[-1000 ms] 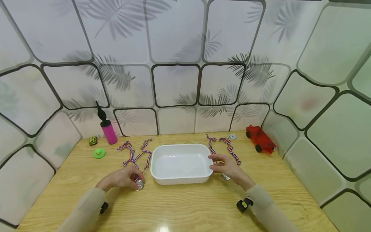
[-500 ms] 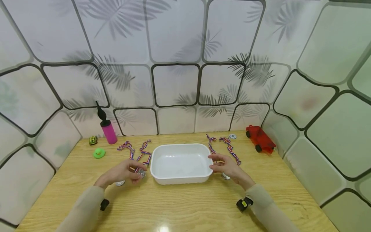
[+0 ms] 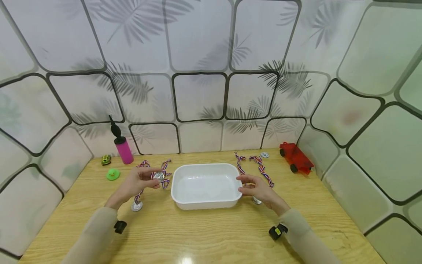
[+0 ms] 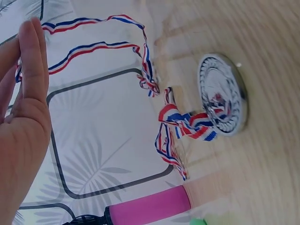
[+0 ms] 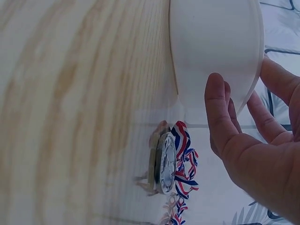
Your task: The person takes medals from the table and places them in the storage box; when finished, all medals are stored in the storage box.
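Observation:
My left hand [image 3: 136, 181] pinches a silver medal [image 3: 158, 176] in its fingertips, raised left of the white tray [image 3: 207, 205]. Striped ribbon [image 4: 98, 46] trails from the fingers toward the table in the left wrist view, where the held medal is hidden. A second silver medal [image 3: 136, 206] lies below the left wrist on the table, its red, white and blue ribbon [image 4: 183, 123] bunched beside it. At the tray's right end, my right hand [image 3: 256, 189] grips the rim, thumb [image 5: 216, 91] against the outer wall. Another medal [image 5: 167, 164] lies beside that hand.
Behind the right hand are two ribbons [image 3: 262, 171] and a far medal [image 3: 265, 155]. A red toy car [image 3: 296, 158] stands at the right. Back left are a pink pump [image 3: 124, 151], a green duck [image 3: 113, 174] and a small yellow toy car [image 3: 106, 160].
My left hand has lifted the medal off the table and moved it up and away from me, dragging its ribbon along. The second medal came into view. The right hand and tray stay put.

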{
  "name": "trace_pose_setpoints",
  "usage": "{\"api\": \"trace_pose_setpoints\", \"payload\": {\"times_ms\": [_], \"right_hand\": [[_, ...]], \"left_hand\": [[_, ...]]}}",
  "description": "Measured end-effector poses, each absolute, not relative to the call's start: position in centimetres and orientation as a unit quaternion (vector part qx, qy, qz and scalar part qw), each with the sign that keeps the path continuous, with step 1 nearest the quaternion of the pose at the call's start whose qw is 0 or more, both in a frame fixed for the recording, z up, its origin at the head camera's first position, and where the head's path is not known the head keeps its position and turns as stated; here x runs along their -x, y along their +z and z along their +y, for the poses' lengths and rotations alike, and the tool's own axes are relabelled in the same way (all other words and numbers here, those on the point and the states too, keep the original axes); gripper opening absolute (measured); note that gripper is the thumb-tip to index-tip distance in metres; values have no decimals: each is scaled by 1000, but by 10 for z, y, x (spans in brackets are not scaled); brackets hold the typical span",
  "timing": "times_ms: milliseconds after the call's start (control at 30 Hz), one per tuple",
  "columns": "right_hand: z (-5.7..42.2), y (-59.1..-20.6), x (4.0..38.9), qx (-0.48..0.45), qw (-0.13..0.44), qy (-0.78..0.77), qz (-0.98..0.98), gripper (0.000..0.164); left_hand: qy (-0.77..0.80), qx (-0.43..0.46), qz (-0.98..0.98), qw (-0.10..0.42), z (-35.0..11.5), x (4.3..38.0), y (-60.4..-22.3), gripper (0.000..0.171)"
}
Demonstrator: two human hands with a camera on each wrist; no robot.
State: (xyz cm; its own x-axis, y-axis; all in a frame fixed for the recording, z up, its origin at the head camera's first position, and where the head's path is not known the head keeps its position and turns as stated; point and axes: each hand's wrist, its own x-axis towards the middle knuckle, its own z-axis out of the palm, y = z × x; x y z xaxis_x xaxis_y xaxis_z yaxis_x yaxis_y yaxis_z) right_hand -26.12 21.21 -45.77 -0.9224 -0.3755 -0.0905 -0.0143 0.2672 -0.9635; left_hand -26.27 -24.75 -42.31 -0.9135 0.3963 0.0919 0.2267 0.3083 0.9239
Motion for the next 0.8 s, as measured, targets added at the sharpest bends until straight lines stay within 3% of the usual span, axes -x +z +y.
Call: {"api": "trace_pose_setpoints", "payload": {"times_ms": [467,800], "right_hand": [[214,-459,262,131,154,-589,782,54],[214,-458,262,131,158,-591,780,53]], "left_hand": [[562,-139,815,-6,-243,267,-414,47],[539,-169,821,-86,-240,272,-399,46]]}}
